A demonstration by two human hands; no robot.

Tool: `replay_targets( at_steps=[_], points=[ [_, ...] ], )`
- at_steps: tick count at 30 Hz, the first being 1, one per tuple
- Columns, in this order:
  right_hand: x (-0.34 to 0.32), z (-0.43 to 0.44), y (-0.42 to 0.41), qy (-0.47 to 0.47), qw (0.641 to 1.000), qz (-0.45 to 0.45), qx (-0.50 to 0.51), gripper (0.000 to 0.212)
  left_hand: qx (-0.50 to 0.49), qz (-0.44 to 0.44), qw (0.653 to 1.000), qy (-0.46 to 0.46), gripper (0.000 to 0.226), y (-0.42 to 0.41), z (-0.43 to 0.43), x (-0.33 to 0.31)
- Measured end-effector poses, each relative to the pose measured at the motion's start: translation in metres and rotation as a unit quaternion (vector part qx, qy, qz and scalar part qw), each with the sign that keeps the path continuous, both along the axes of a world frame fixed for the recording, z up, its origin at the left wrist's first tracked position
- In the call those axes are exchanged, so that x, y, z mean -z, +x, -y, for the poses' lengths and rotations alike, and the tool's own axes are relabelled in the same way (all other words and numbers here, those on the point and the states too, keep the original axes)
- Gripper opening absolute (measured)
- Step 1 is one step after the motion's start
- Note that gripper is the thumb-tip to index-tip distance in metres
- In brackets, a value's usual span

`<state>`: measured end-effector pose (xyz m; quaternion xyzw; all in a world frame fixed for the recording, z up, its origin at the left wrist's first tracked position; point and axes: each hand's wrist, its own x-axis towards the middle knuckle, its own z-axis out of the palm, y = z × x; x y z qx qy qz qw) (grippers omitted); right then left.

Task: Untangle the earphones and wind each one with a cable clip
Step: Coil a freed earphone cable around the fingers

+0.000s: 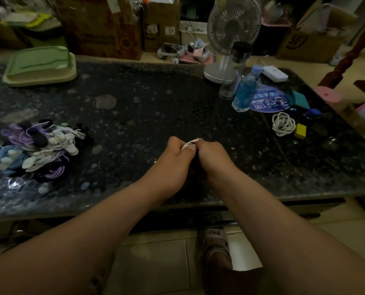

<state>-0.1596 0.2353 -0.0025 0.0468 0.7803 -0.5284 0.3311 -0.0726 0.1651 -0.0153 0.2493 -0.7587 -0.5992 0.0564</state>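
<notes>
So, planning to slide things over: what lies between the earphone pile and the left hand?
Nothing, by the head view: only bare speckled tabletop separates the earphone pile from the left hand.

Only a short loop of the white earphone cable point(188, 144) shows between the left hand point(176, 149) and right hand point(211, 151); curled fingers hide the rest. At nine o'clock, the pile of wound earphones point(38, 145) is too jumbled to count. At twelve o'clock, the top edge cuts off the cardboard boxes point(100, 24). At two o'clock, print on the blue disc point(264, 102) is too small to read.
</notes>
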Motion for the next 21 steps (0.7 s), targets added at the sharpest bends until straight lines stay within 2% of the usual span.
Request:
replay_targets(
  at_steps=[4,6,7,9,11,13,14,18,21],
  points=[
    [0.005,0.004,-0.001,-0.034,0.999,0.019,-0.008,0.038,-0.061,-0.031,0.995,-0.066,0.020,-0.001,0.003,0.001],
    [-0.002,-0.008,-0.003,-0.014,0.999,-0.028,-0.044,0.041,-0.058,-0.003,0.998,-0.029,0.023,-0.001,0.013,-0.003],
    [-0.007,-0.014,-0.007,0.016,0.994,-0.084,-0.074,0.036,-0.052,0.013,0.999,0.008,0.024,0.000,0.019,-0.005],
    [-0.013,-0.033,-0.017,0.060,0.957,-0.238,-0.156,0.020,-0.040,0.024,0.996,0.078,0.024,0.003,0.028,-0.009],
    [-0.016,-0.044,-0.020,0.030,0.892,-0.358,-0.274,0.043,-0.043,0.003,0.993,0.113,0.022,0.005,0.032,-0.012],
    [-0.013,-0.044,-0.016,-0.020,0.837,-0.409,-0.363,0.053,-0.050,-0.004,0.992,0.120,0.022,0.005,0.033,-0.013],
    [-0.009,-0.041,-0.013,-0.034,0.825,-0.414,-0.384,0.052,-0.054,0.000,0.992,0.113,0.024,0.004,0.034,-0.014],
    [-0.004,-0.033,-0.007,-0.065,0.832,-0.415,-0.362,0.030,-0.042,-0.015,0.980,0.196,0.024,0.005,0.030,-0.015],
    [-0.009,-0.036,-0.005,-0.101,0.834,-0.402,-0.365,0.017,-0.027,-0.027,0.987,0.154,0.025,0.006,0.036,-0.015]
  ],
)
